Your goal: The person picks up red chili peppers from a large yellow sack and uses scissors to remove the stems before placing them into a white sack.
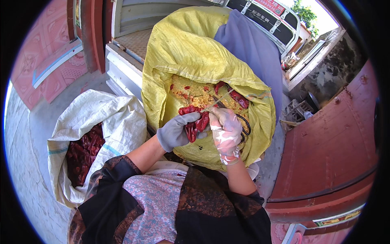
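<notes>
My left hand (177,132), in a grey glove, is closed round a small bunch of dried red chilies (191,129). My right hand (224,130), gloved in pink and white, pinches at the chilies' stem end, where a long pale stalk (219,100) sticks out. Black-handled scissors (246,125) show beside and partly behind the right hand; whether that hand touches them is hidden. Both hands are over the mouth of a yellow woven sack (183,53), which has yellow seeds and bits (191,91) inside. More red chilies (239,99) lie at its far right.
At my left stands a white woven sack (122,118) filled with dark red chilies (84,152). Behind the yellow sack are a purple-grey cloth (248,40) and a vehicle's cargo bed (134,42). A red metal door (325,146) is at the right.
</notes>
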Demonstrator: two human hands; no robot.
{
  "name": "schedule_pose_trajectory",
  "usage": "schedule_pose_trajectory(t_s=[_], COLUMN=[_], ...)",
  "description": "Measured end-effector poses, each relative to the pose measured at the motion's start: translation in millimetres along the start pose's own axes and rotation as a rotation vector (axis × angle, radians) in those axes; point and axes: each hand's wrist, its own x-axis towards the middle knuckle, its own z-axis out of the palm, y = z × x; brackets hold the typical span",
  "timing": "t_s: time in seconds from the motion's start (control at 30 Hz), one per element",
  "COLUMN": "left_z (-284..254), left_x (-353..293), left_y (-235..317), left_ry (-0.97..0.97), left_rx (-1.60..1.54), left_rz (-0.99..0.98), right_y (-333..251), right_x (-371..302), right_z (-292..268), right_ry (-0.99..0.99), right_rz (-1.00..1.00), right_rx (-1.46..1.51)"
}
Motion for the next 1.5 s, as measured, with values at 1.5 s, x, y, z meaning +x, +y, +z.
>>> schedule_pose_trajectory(t_s=[1.5], left_z=[3], left_x=[12], left_y=[5], left_ry=[-0.073], left_rx=[0.345], left_rz=[0.168], right_y=[-1], right_x=[-7], right_z=[10], right_ry=[-0.166], right_rz=[0.731], right_rx=[0.764])
